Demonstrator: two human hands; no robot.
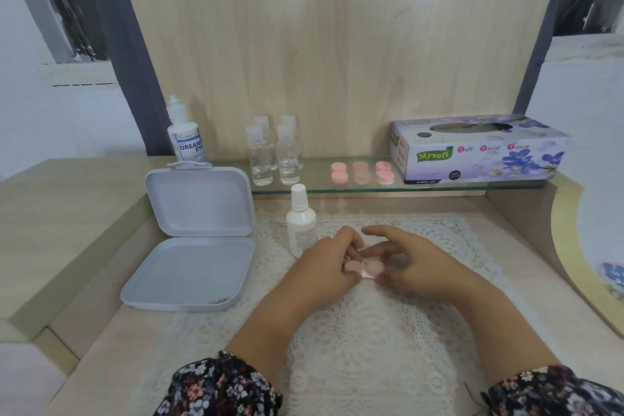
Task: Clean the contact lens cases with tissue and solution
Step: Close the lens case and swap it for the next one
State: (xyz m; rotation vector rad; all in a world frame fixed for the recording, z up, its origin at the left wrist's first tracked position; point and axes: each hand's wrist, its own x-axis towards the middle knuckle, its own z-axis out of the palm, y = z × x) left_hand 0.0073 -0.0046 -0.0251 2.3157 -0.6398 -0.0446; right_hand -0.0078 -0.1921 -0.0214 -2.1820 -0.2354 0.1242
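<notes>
While left hand (332, 258) pinches pink lens case (364, 267) — right hand (410, 262) grip apart, fingers touching it.

On the bench, an open box (199, 240) lies left of the mat (439, 246); behind, a shelf (371, 188) carries bottles (273, 155), cases (361, 172) and a tissue box (479, 152)

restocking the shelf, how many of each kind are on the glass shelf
clear bottles: 4
pink lens cases: 3
tissue box: 1
solution bottle: 1
total: 9
</notes>
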